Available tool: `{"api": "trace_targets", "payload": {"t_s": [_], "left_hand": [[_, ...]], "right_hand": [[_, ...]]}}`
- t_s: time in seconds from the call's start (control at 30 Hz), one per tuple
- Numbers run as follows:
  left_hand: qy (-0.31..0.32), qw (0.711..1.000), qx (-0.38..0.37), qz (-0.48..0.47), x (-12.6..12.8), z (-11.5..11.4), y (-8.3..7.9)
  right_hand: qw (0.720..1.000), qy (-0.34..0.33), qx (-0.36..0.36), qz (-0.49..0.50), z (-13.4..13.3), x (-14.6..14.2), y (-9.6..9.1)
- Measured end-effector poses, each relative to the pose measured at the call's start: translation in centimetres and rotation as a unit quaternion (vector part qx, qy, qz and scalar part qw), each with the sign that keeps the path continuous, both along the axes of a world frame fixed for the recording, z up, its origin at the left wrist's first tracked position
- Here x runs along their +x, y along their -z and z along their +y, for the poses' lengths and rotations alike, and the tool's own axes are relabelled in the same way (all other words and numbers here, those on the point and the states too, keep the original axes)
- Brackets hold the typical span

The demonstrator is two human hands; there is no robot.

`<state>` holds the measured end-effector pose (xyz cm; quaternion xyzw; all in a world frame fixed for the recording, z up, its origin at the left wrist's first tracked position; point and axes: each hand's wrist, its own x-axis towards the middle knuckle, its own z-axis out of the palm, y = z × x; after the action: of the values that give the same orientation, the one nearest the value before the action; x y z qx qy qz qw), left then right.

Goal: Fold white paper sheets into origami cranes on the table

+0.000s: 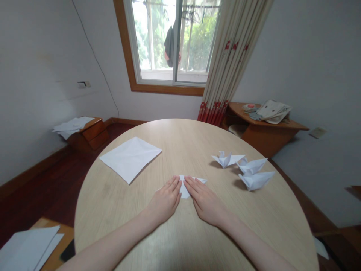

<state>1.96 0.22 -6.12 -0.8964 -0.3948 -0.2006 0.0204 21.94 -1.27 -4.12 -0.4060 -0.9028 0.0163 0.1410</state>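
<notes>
My left hand point(166, 199) and my right hand point(205, 202) lie flat, fingers stretched out and together, on a small folded piece of white paper point(184, 189) near the middle of the round wooden table point(180, 241). Only the paper's middle and a corner by my right fingertips show; the hands cover the remainder. A stack of flat white square sheets point(130, 158) lies to the upper left of my left hand. Three finished folded paper cranes point(228, 159) point(252, 165) point(257, 180) stand to the right of my right hand.
A low wooden cabinet point(90, 133) with papers on it stands at the left wall. A wooden desk point(265, 130) with a bag stands at the right, beside a curtain point(234, 60) and window. More white sheets point(26, 246) lie at bottom left.
</notes>
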Motion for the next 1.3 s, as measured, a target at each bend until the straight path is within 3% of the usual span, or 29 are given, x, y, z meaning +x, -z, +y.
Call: {"api": "trace_targets", "payload": {"t_s": [0.33, 0.6, 0.93, 1.1, 1.3], "left_hand": [[-0.006, 0.998, 0.007, 0.057, 0.0, -0.6, -0.6], [-0.027, 0.995, -0.028, 0.092, 0.3, -1.4, -0.7], [-0.060, 0.990, -0.080, 0.098, 0.4, -1.9, -0.7], [-0.057, 0.992, -0.087, 0.077, 0.6, -2.0, -0.8], [-0.013, 0.997, -0.054, 0.044, 0.2, -1.3, -0.7]], "right_hand": [[0.999, 0.015, -0.047, -0.007, 0.2, -0.1, 0.6], [0.996, 0.060, -0.045, -0.053, -0.1, -0.4, 0.8], [0.993, 0.068, -0.052, -0.078, -0.4, -0.2, 0.6], [0.993, 0.075, -0.020, -0.088, -0.9, -0.5, 0.4], [0.996, 0.036, 0.040, -0.064, -1.1, -0.4, 0.2]]}}
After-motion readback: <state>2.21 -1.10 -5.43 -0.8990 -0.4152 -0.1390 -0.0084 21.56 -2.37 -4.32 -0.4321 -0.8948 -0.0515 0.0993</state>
